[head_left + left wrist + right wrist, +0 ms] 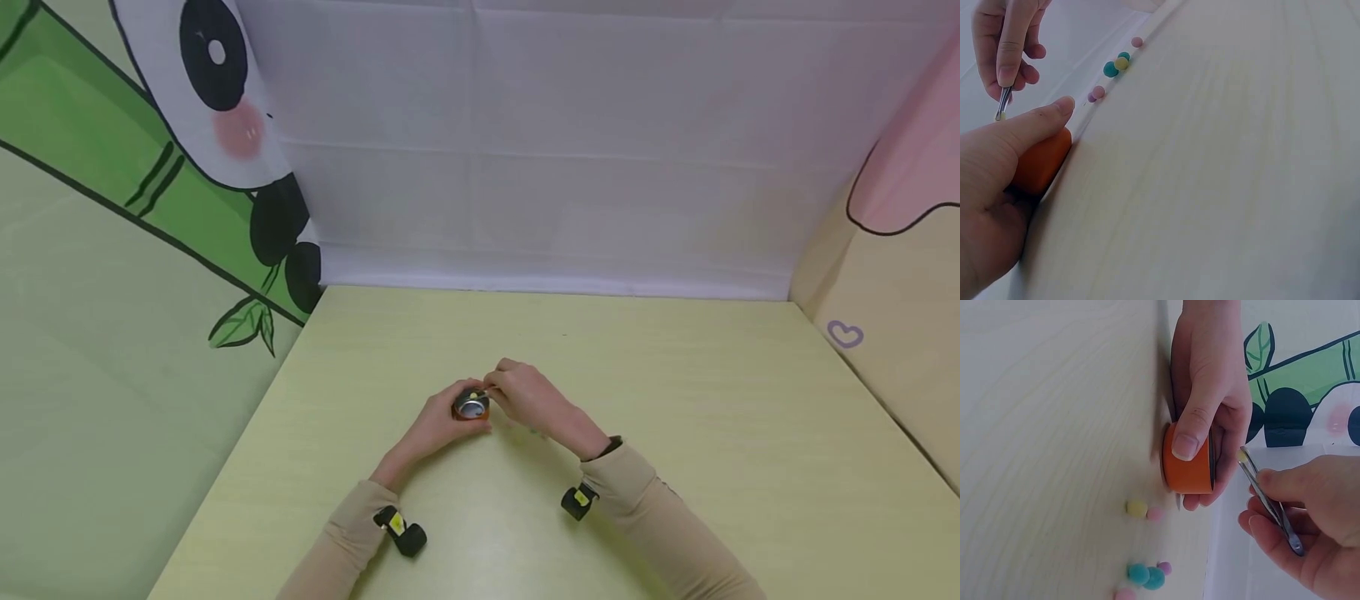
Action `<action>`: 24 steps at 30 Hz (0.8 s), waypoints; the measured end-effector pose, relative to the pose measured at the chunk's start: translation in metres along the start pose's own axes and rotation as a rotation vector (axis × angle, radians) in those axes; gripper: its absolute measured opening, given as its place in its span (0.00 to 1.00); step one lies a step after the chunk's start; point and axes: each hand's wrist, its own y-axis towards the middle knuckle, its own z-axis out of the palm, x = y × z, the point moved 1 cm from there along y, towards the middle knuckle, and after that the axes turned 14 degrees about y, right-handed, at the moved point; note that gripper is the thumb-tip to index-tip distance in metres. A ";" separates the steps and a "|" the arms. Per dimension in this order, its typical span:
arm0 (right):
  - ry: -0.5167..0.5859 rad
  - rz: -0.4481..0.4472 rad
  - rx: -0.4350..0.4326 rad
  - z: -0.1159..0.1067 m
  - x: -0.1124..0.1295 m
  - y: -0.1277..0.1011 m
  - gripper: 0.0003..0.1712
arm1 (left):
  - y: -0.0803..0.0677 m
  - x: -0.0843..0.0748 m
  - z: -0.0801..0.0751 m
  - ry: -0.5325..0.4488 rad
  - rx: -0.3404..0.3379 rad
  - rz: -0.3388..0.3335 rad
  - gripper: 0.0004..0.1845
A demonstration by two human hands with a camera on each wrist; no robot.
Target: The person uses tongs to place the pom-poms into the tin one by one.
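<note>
Clearly, your left hand [1207, 394] gripped the small round orange tin [1188, 465] on the pale wooden table [675, 433], while your right hand [1310, 528] pinched thin metal tweezers [1269, 503] holding a tiny yellow pompom [1242, 456] just above its rim. A loosened pinch could have dropped it outside. What the tin held wasn't visible; other coloured pompoms [1144, 575] lay beside it.
</note>
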 end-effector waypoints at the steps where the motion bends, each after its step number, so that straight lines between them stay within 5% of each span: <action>1: -0.001 0.000 -0.001 0.000 0.000 0.000 0.07 | 0.000 0.000 0.000 0.002 -0.001 0.001 0.34; 24: -0.013 -0.015 -0.008 -0.003 -0.001 -0.003 0.07 | 0.001 0.000 0.000 -0.007 0.004 -0.015 0.34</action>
